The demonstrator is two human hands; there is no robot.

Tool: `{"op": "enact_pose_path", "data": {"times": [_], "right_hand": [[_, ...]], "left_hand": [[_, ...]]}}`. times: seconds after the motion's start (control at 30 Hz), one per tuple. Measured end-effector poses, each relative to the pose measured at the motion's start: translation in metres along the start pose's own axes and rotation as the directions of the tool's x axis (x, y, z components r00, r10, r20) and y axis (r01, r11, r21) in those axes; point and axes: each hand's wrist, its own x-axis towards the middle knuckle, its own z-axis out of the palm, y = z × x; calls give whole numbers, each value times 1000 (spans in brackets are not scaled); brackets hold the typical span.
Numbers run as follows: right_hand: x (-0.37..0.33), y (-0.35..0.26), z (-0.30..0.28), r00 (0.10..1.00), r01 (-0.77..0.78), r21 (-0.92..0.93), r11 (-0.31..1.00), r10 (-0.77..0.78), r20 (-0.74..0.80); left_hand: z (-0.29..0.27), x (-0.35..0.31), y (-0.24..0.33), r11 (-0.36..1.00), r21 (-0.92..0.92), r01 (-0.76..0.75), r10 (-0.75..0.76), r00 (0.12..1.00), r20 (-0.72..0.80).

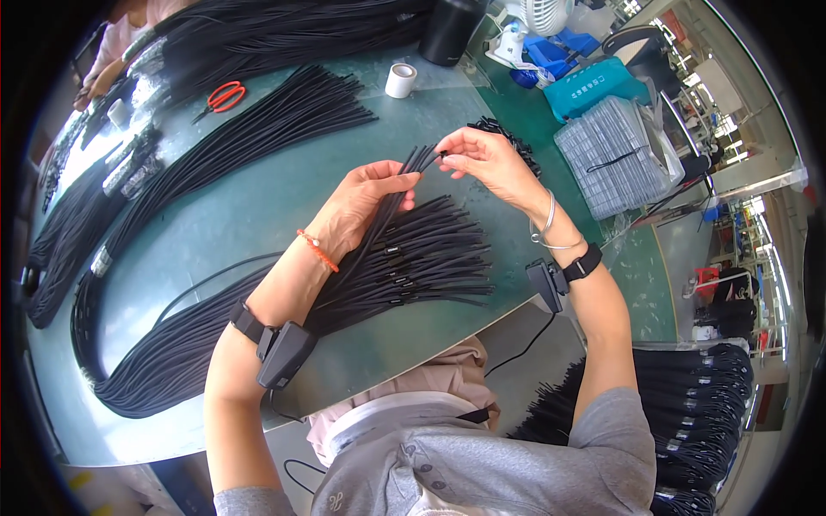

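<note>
Above the table, my left hand (366,198) is closed around several thin black cords (416,162), whose ends stick up past the thumb. My right hand (492,165) pinches at the tip of one of those cords, where a small dark piece shows between thumb and forefinger; its exact kind is too small to tell. Under my hands a thick bundle of black cords (430,258) lies with its ends fanned to the right and small light marks on them. A heap of small black pieces (508,138) sits just beyond my right hand.
Across the table (318,159) lie another cord bundle (258,138), red-handled scissors (225,96), a white tape roll (401,81) and a black bottle (449,33). Stacked clear plastic boxes (613,159) stand at the right. More bundles (688,413) hang lower right. Another person (112,52) is at the far left.
</note>
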Motion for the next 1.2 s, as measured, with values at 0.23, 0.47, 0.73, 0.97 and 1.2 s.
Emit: {"op": "enact_pose_path", "data": {"times": [0.23,0.47,0.73,0.97,1.2], "right_hand": [[-1,-14,-7,994,110,-195,975,-109,18],[1,-23,-11,990,143,-322,936,-132,54],[1,-32,-12,976,215,-417,883,-183,115],[-9,-41,12,977,197,-328,924,-159,140],[-28,-30,67,883,457,-691,560,-375,281]], "left_hand": [[3,-1,0,998,46,-31,32,999,-19],[3,-2,1,999,25,-47,47,999,-22],[5,-4,3,999,-1,-41,41,998,38],[0,-3,2,999,-18,-45,46,997,61],[4,-1,2,998,-56,-43,45,999,31]]}}
